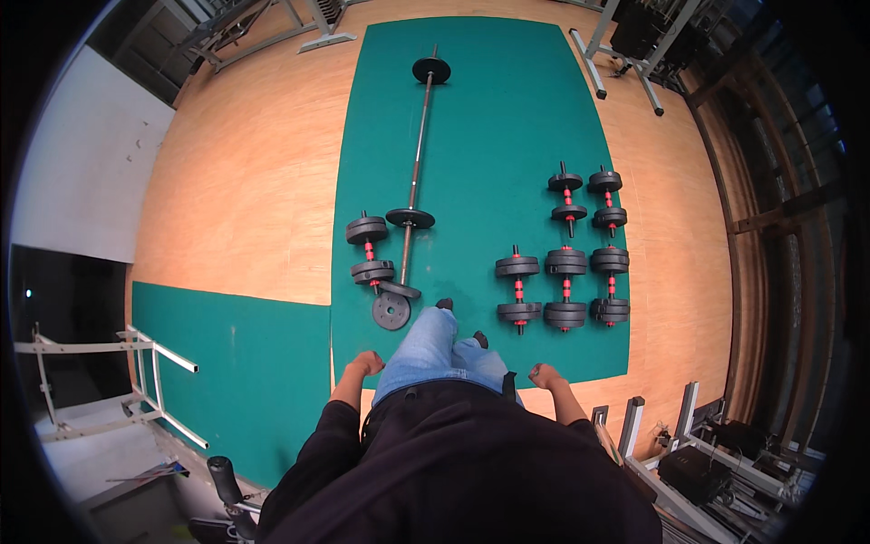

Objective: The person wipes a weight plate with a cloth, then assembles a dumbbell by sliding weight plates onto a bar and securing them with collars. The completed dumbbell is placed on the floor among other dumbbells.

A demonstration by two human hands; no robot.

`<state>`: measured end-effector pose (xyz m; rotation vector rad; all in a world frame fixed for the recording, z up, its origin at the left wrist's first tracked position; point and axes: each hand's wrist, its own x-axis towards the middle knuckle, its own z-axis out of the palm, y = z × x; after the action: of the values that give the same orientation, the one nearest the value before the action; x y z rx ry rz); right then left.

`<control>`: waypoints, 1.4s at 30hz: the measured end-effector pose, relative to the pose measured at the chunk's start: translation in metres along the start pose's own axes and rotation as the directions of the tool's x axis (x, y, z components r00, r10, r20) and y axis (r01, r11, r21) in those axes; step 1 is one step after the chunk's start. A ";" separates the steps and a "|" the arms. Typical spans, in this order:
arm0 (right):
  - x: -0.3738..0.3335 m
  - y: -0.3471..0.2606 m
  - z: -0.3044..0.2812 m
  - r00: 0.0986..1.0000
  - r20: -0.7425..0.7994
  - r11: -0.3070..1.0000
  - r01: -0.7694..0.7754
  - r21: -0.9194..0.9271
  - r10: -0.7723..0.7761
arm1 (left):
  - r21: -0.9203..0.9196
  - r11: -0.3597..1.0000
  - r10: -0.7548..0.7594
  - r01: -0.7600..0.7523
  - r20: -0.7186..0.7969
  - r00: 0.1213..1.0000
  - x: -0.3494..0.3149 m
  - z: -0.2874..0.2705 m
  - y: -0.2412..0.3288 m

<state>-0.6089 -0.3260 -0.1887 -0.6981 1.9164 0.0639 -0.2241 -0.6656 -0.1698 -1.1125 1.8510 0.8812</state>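
Note:
My left hand [367,363] hangs beside my left thigh with its fingers curled, and no object shows in it. On the other side, my right hand [546,375] is held out from my hip, its fingers also curled and nothing visible in them. Nearest to the left hand is a loose black weight plate [381,314] on the green mat, in front of it. Just beyond lies a dumbbell [368,245] with black plates and a red-and-black handle. A long barbell [420,150] stretches away on the mat. Several dumbbells [565,288] lie in rows ahead of my right hand.
The green mat [489,109] lies on a wooden floor [254,163]. A white metal frame [149,381] stands at the left. Gym machine frames [625,59] stand at the far right, and more metal framing [671,462] is at the near right.

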 end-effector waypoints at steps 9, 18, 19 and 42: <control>0.035 -0.101 -0.037 0.989 -0.001 0.975 0.144 -0.170 -0.146 | -0.327 0.933 -0.137 0.149 0.060 0.989 -0.054 0.097 -0.092; 0.059 -0.226 -0.016 0.964 0.114 0.916 0.264 -0.303 -0.240 | -0.521 0.850 -0.046 -0.079 -0.223 0.974 -0.020 0.015 -0.074; 0.073 -0.234 -0.004 0.961 0.114 0.912 0.276 -0.304 -0.253 | -0.509 0.857 -0.034 -0.081 -0.212 0.977 -0.007 0.008 -0.075; 0.601 -0.365 0.188 0.938 0.036 0.162 0.021 0.987 -0.345 | -0.263 0.958 -0.151 -0.116 -0.803 0.577 0.403 0.066 -0.022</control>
<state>-0.4434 -0.8271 -0.6907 0.0431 1.1571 -1.1557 -0.3097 -0.7653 -0.5573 -1.9744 2.4851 0.6642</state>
